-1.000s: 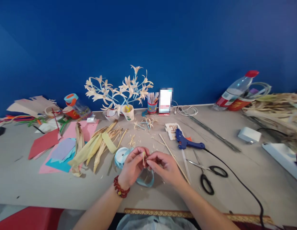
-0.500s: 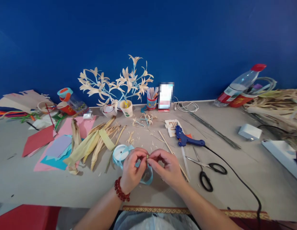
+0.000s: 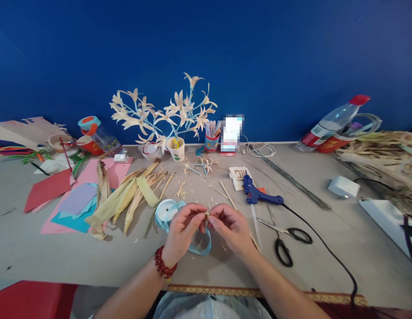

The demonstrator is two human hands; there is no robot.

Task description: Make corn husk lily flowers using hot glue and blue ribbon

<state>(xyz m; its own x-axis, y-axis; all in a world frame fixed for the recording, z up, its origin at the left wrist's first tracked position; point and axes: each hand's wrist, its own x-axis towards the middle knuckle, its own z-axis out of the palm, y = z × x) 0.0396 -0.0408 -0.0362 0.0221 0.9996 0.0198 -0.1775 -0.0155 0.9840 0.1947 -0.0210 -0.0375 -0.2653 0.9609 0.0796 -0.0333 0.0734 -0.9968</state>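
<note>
My left hand [image 3: 186, 228], with a red bead bracelet at the wrist, pinches a small pale yellowish piece [image 3: 207, 214] between thumb and fingers. From the other side my right hand [image 3: 229, 226] grips the same piece, so the fingertips of both hands nearly meet. The piece is too small to make out in detail. Behind and beside my left hand lies a roll of light blue ribbon [image 3: 166, 212], and a loop of the ribbon [image 3: 202, 251] rests on the table below the hands. Corn husks [image 3: 127, 201] lie further left.
A blue glue gun [image 3: 260, 195] and black-handled scissors [image 3: 300, 235] lie right of my hands, the gun's cord running to the front edge. Husk flowers [image 3: 179, 108] stand in cups at the back. Coloured paper [image 3: 48, 192] is at left, a tilted bottle [image 3: 328, 126] at back right.
Both hands stay together at nearly the same place, with the fingers slightly shifted around the small piece. More of the pale piece shows between the fingertips. The view has moved slightly.
</note>
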